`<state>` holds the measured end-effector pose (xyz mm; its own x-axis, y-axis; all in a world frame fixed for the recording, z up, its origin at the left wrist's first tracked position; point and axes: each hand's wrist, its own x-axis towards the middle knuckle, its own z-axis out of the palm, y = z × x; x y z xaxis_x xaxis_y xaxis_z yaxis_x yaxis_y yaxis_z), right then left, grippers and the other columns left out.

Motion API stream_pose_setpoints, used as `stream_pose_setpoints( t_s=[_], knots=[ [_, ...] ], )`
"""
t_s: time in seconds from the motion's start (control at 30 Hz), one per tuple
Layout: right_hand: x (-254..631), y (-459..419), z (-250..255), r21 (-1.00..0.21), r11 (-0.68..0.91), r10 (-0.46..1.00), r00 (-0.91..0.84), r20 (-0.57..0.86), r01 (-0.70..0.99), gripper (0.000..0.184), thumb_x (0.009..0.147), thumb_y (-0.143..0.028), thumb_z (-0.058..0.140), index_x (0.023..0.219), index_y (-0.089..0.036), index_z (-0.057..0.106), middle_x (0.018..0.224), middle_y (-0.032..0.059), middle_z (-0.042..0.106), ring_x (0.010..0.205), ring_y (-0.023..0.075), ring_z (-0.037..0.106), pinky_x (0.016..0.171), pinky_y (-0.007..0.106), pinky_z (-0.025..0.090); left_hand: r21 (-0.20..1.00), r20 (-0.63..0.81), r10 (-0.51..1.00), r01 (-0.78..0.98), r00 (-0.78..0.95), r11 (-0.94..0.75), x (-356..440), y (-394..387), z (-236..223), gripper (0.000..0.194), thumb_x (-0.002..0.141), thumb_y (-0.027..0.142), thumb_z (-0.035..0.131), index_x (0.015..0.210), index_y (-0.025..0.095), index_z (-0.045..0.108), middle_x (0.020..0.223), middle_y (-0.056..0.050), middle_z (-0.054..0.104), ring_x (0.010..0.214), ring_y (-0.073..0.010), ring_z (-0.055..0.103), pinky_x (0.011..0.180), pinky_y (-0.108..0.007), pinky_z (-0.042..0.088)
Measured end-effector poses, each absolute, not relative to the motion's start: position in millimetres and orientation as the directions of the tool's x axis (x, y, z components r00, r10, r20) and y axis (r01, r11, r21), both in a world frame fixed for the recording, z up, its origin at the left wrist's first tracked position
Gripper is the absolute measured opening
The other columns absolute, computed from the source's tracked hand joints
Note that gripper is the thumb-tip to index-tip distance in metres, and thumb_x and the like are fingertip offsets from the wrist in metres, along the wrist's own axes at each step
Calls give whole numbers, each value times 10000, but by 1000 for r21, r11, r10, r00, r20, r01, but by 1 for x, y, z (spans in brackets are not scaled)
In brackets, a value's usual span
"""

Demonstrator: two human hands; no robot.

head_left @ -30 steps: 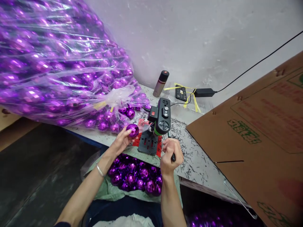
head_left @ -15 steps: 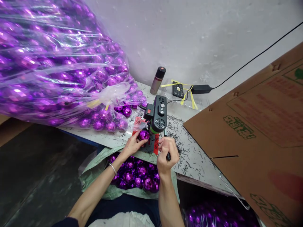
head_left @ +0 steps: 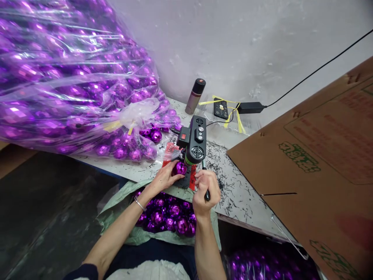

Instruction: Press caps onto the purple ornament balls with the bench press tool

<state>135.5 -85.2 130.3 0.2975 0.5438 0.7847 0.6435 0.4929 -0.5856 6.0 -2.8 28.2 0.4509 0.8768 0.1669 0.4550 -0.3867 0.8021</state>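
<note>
Between the thumb and fingers of my left hand (head_left: 166, 178) is a shiny purple faceted ball (head_left: 181, 168). The ball sits under the head of a small black bench drill press (head_left: 197, 142), over its dark base; the drill tip is hidden. My right hand (head_left: 206, 190) is wrapped round the black-gripped lever (head_left: 207, 195) on the drill press's right side. Red sheeting (head_left: 192, 177) shows around the base. Just below the table edge, in front of me, an open pale green sack (head_left: 122, 200) holds many more purple balls (head_left: 159, 217).
A big clear plastic bag of purple balls (head_left: 72, 89) fills the left. Behind the drill stand a spray can (head_left: 195, 96), a phone-like black item (head_left: 220, 108) and a power adapter (head_left: 250, 107). A cardboard box (head_left: 314, 167) leans in at right. Black shavings (head_left: 233, 190) litter the table.
My left hand has shifted slightly right, bringing the purple ball further under the drill head. My right hand stays on the lever. The view has turned a little.
</note>
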Motion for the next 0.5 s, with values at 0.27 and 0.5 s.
stream_pose_setpoints(
  t_s=[0.27,0.5],
  knots=[
    [137,-87,130,-548,493,537,260,803,676,278,979,-78,430,752,-215,514,703,-12,557,703,134,604,621,282,449,691,395,819,453,417,-564,13,-1,3,620,903,541,701,1395,189,562,1259,-136,699,1179,-310,635,1010,-467,489],
    [134,-86,100,-556,498,510,293,809,665,271,993,-111,413,774,-207,541,776,11,602,727,137,613,646,295,476,693,419,805,425,420,-582,12,-2,2,598,933,526,668,1422,205,543,1257,-128,688,1167,-296,625,984,-452,496]
  ],
)
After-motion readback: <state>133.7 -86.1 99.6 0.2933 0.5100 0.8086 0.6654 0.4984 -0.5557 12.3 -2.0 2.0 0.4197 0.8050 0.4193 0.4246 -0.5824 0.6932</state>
